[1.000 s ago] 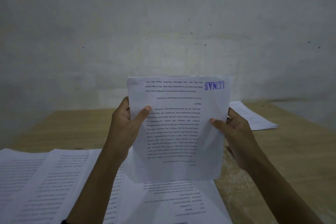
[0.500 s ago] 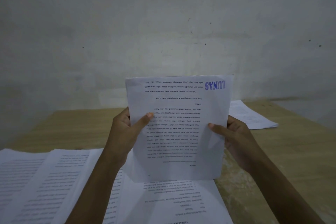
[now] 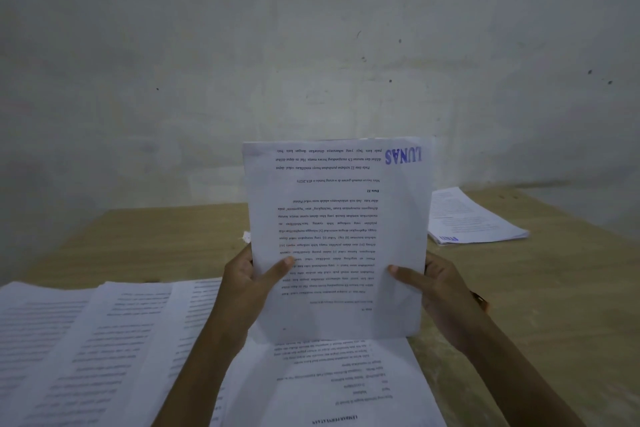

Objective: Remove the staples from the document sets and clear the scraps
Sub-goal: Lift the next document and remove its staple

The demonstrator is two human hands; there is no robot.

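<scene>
Care with the edges seemed the main need of the step, which I judged to be squaring a set (image 3: 341, 239) or checking it for a staple. A light hold on both sides would have let the leaves settle level, and the corners needed looking over before anything was pulled, since no staple showed on the face turned to the camera. The left hand (image 3: 247, 282) gripped the set's left edge and the right hand (image 3: 440, 288) its right edge, each with the thumb laid across the front and the fingers hidden behind. The set stood upright above the desk (image 3: 536, 288), its lower edge close over loose sheets (image 3: 104, 340) lying there; whether it touched them could not be told. It was white paper with black print running upside down and a blue stamp (image 3: 403, 155) reading LUNAS, inverted, at its top right corner. It looked thin, flat and uncreased. Another stack (image 3: 474, 218) lay well apart at the desk's far right.
</scene>
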